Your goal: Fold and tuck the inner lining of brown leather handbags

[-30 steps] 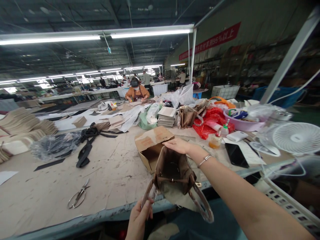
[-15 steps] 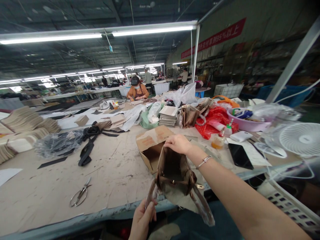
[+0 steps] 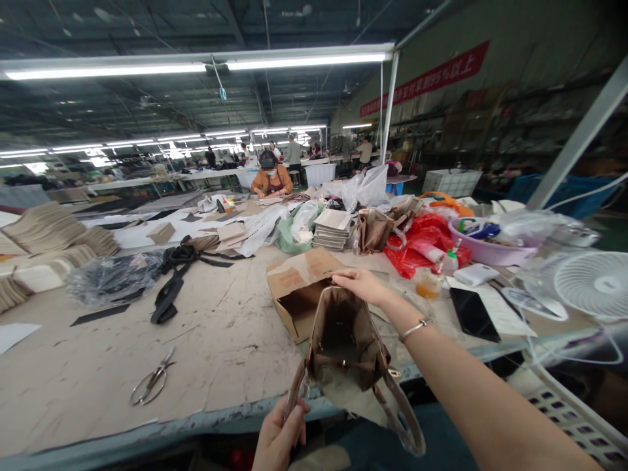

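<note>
A brown handbag (image 3: 350,340) stands open toward me at the table's front edge, its lining showing. My left hand (image 3: 283,428) is closed round its near left handle, which looks wrapped in clear film. The other handle (image 3: 405,418) hangs loose at the right. At the bag's far top rim, my right hand (image 3: 358,282) has its fingers pressed together; whatever they pinch is too small to name. Just behind the bag lies an open cardboard box (image 3: 299,275).
Scissors (image 3: 152,379) and black straps (image 3: 169,294) lie to the left. At the right are a phone (image 3: 473,314), a fan (image 3: 606,282), a pink basin (image 3: 495,248) and a glue bottle (image 3: 450,258). A person (image 3: 271,176) sits across the table.
My right hand has shifted slightly right, to the bag's far rim, and the bag's mouth looks wider. The loose handle has swung a little. My left hand keeps its hold.
</note>
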The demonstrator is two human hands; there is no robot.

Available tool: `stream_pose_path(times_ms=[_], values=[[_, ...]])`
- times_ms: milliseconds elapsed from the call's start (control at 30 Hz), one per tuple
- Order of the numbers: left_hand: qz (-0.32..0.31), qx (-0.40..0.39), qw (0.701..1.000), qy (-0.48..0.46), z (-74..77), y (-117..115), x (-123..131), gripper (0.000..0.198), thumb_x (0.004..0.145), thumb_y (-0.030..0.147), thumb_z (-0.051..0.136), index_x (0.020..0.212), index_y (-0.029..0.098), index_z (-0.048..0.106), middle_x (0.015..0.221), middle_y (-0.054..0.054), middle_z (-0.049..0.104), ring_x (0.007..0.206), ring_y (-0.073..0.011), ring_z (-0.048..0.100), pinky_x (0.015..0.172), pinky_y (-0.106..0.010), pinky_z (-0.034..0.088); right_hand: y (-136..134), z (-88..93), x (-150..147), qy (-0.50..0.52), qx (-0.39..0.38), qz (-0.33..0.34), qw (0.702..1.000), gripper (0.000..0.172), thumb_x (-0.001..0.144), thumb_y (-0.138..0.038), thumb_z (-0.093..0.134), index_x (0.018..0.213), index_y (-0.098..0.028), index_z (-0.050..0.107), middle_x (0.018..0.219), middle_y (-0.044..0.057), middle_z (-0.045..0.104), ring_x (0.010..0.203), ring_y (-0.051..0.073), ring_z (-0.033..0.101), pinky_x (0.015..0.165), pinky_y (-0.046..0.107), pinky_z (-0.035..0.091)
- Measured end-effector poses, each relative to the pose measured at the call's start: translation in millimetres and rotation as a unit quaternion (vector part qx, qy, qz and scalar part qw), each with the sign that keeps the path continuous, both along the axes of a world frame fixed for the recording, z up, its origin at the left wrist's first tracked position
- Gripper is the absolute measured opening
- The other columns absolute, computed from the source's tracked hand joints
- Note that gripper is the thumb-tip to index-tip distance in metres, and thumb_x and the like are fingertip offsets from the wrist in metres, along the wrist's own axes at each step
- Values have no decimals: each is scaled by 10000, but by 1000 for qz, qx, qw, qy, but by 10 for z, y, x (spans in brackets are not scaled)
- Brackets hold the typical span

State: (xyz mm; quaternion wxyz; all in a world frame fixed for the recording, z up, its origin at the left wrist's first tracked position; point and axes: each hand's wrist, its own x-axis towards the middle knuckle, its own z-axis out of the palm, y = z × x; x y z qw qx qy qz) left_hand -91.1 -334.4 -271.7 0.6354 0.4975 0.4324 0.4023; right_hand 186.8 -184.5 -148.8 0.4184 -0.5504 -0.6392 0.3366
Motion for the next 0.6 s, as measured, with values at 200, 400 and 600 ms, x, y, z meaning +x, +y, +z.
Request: stream_pose_path(times_ms=[200, 400, 600], values=[[-5, 3, 1000, 8, -20, 9, -18, 427, 777, 550, 576, 817, 125, 592, 490, 23, 482, 474, -78, 393, 512, -204, 283, -2, 48, -94, -79, -11, 6, 997, 206, 730, -356, 622, 757, -186, 735, 716, -10, 700, 705, 159, 614, 681, 250, 452], [5, -7, 1000, 9, -29, 6, 11, 444, 756, 569, 587, 795, 127, 593, 461, 32, 455, 458, -74, 369, 496, -199, 260, 68, 87, -60, 58, -87, -78, 991, 175, 704, -305, 626, 687, -143, 689, 668, 26, 676, 619, 130, 586, 602, 225, 444], [33, -12, 999, -3, -37, -5, 53, 473, 725, 592, 608, 777, 121, 598, 437, 39, 439, 432, -63, 357, 469, -194, 237, -126, 62, 146, 107, -91, -71, 988, 414, 785, -529, 537, 868, -152, 685, 856, 78, 693, 698, 148, 609, 618, 236, 445]])
